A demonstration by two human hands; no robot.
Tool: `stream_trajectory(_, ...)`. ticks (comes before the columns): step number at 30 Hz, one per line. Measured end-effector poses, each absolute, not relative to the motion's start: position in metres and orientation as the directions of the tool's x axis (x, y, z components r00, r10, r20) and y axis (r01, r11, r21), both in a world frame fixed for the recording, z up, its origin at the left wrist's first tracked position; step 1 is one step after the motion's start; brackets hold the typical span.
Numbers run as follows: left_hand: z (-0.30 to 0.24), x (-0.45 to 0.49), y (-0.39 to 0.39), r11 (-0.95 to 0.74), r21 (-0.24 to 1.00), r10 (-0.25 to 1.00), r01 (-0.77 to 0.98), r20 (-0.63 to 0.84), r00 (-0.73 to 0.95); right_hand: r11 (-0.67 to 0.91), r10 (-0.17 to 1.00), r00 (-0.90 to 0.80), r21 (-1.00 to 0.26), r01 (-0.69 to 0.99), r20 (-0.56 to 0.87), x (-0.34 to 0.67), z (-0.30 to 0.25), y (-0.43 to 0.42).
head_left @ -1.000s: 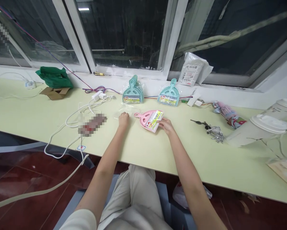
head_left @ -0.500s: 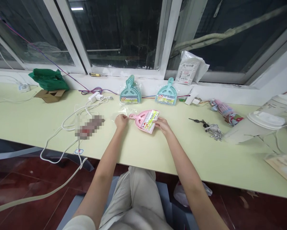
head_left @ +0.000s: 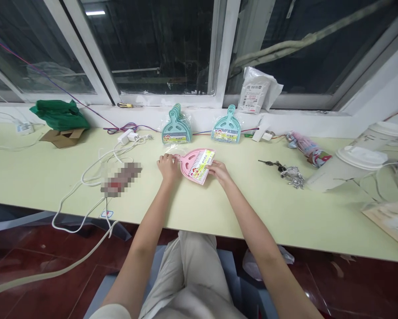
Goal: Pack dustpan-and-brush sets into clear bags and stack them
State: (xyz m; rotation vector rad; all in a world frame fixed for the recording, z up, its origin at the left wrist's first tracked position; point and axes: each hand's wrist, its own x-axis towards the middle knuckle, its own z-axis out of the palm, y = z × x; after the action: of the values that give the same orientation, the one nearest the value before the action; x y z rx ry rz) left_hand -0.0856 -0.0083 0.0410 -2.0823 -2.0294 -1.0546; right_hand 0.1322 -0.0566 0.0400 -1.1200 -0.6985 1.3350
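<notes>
A pink mini dustpan point(head_left: 189, 162) with a brush set in it lies tilted on the table in front of me, its handle pointing left. A white and yellow label card point(head_left: 203, 161) covers its wide end. My left hand point(head_left: 168, 167) is closed at the handle, fingers curled over its end. Clear plastic film shows just behind that hand. On the other side, my right hand point(head_left: 219, 171) pinches the wide edge of the dustpan by the label, thumb and fingers together.
Against the wall stand a stack of teal dustpans point(head_left: 176, 126) and another teal dustpan set point(head_left: 226, 126), both in clear wrap. White cables point(head_left: 82, 177) and a pixelated item lie to the left. Keys point(head_left: 290, 175) and large paper cups point(head_left: 348, 168) are at right.
The left hand has moved further onto the handle, its fingers now over it. The right hand still holds the wide edge. The whole view has shifted slightly.
</notes>
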Motion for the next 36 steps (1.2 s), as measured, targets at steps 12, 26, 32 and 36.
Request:
stream_trajectory(12,0.062,-0.061,-0.03,-0.42,0.693,0.733,0.586,0.64,-0.231,0.008,0.952,0.262,-0.842,-0.539,-0.159,0.113,0.023,-0.056)
stream_trajectory(26,0.038,-0.075,0.003,-0.005,0.925,0.985,-0.38,0.069,0.156,0.052,0.965,0.245,-0.849,-0.525,-0.092,0.117,0.024,-0.053)
stream_trajectory(32,0.044,-0.08,-0.003,0.087,0.908,0.942,-0.409,0.059,0.33,0.156,0.925,0.371,-0.813,-0.561,-0.078,0.119,0.019,-0.051)
stream_trajectory(36,0.043,-0.076,-0.003,0.143,0.922,0.903,-0.361,0.028,0.428,0.152,0.933,0.354,-0.825,-0.545,-0.062,0.124,0.02,-0.049)
